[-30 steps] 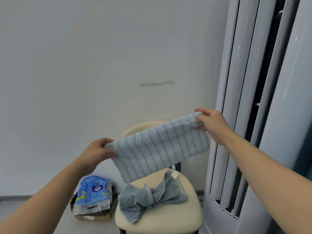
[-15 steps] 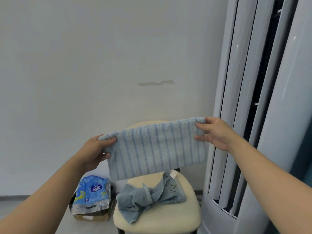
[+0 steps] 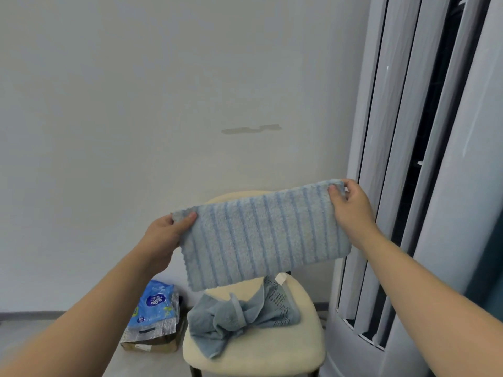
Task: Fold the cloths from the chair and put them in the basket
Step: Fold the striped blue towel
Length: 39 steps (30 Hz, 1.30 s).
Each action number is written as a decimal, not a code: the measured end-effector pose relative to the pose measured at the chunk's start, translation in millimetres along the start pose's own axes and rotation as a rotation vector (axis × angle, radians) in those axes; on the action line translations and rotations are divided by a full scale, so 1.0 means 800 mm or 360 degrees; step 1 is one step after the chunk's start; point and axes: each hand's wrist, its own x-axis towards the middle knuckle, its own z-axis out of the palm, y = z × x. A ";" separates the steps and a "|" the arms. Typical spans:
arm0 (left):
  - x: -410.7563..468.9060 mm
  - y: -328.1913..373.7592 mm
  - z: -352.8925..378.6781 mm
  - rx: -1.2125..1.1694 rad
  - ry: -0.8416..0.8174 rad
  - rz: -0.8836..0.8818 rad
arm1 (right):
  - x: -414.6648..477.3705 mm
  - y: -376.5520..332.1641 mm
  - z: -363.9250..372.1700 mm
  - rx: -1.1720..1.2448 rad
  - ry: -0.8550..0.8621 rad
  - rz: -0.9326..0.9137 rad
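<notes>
A light-blue striped cloth (image 3: 264, 236) hangs folded in the air above the chair, stretched wide between my hands. My left hand (image 3: 163, 238) pinches its top left corner. My right hand (image 3: 351, 208) pinches its top right corner, a little higher. Below, a crumpled grey-blue towel (image 3: 239, 314) with a white tag lies on the cream seat of the chair (image 3: 272, 355). No basket is in view.
A tall white standing air conditioner (image 3: 424, 186) with vertical slats stands right beside the chair. On the floor to the chair's left sits a cardboard box (image 3: 152, 344) holding a blue printed packet (image 3: 155, 303). A plain white wall is behind.
The cloth went from slanted and slack to taut and nearly level. My left hand rose and my right hand came down a little, both keeping hold of their corners.
</notes>
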 end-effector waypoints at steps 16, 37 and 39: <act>0.022 -0.040 0.032 0.0851 0.0701 0.0361 | -0.003 0.047 0.035 -0.0213 0.0015 0.0256; -0.006 -0.070 0.132 0.0896 0.0136 0.0079 | -0.090 0.025 0.139 -0.0270 -0.0400 0.0416; -0.010 -0.070 0.137 0.0880 0.0123 0.0087 | -0.098 0.027 0.146 -0.0183 -0.0490 0.0430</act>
